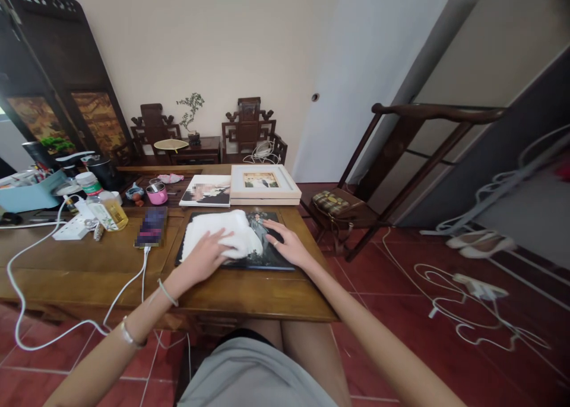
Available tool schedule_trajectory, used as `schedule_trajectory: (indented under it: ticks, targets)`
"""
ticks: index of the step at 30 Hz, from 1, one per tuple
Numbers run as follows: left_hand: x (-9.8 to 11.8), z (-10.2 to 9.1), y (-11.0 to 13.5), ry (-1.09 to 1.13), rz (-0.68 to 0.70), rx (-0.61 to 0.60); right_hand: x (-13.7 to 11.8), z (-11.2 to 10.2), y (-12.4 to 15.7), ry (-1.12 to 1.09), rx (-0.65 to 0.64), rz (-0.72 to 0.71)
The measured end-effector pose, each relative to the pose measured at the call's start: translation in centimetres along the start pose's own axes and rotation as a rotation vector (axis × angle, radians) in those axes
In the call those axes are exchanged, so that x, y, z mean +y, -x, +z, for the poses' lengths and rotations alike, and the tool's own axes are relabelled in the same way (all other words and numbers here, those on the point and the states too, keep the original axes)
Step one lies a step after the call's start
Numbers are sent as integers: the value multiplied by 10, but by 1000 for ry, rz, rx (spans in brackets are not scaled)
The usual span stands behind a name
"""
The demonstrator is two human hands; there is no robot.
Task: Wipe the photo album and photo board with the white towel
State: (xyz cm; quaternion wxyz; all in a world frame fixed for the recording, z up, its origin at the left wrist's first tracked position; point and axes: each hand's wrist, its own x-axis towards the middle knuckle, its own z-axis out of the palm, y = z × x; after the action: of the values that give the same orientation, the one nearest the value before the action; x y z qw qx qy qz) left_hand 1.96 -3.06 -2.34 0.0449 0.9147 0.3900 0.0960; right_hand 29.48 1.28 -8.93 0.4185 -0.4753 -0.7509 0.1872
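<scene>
A dark photo panel [271, 258] lies flat on the wooden table in front of me. Over its left and middle part is spread a white cloth [218, 226], crumpled at the right edge. My left hand [207, 254] rests on the cloth with its fingers spread. On the panel's right side, my right hand [287, 245] lies with fingers stretched out, beside the cloth and touching the picture. Part of the printed picture is hidden under the cloth.
Behind the panel sit a pale framed picture [266, 184] and a smaller photo board [205, 191]. Leftward are a phone [151, 227] on a charging cable, a pink cup [157, 193], a bottle [104, 205] and a power strip [71, 227]. A wooden chair [351, 208] stands right.
</scene>
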Motion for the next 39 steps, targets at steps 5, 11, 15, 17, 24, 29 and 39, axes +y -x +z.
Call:
schedule_trajectory:
  ticks: [5, 11, 15, 17, 24, 29, 39]
  targets:
    - [-59, 0, -2, -51, -166, 63, -1, 1, -1, -8, 4, 10]
    - [-72, 4, 3, -62, -156, 66, -1, 1, -1, -19, 2, 28]
    - [-69, 7, 2, -70, -165, 50, 0, 2, -2, -25, 7, 35]
    - [-68, 8, 2, -76, -166, 52, 1, 2, -2, -34, 12, 36]
    - [-63, 2, 3, -119, -160, 54, 0, 2, -3, -54, 29, 75]
    - [-14, -5, 13, -51, -20, -38, 2, 0, -3, -147, 38, 163]
    - [49, 7, -27, -83, 4, -69, -3, -1, -1, -185, 47, 231]
